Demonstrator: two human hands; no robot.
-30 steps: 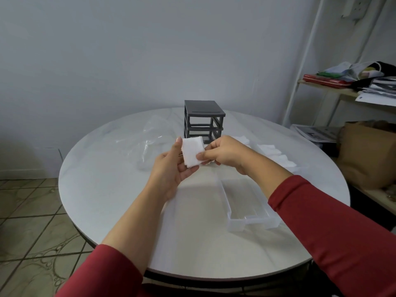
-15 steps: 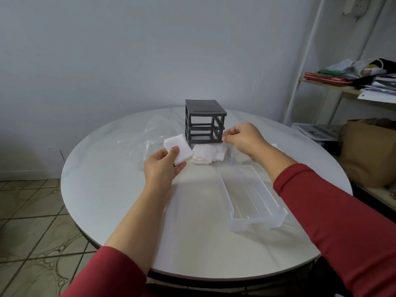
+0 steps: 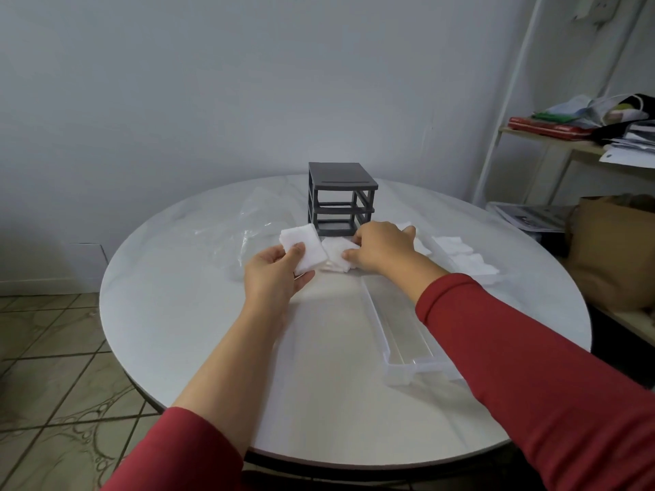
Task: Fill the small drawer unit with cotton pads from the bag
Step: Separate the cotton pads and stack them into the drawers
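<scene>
**Gathering step.** The left hand [image 3: 274,278] grips a squared stack of white cotton pads [image 3: 305,250], thumb on top. The right hand [image 3: 384,250] curls over a loose heap of pads [image 3: 336,257], thumb pinching its near edge. The heap lies on the round white marble-look table [image 3: 170,313], just before the dark grey plastic drawer frame [image 3: 341,196], whose slots stand bare. An empty clear plastic drawer [image 3: 400,334] lies beside the right forearm. A second clear drawer [image 3: 464,258], farther right, already holds pads. The crumpled transparent bag [image 3: 244,228] lies to the left. Next, probably: lift the soft, fibrous pads without scattering them, align the edges, and lay them flat in the rigid tray.
</scene>
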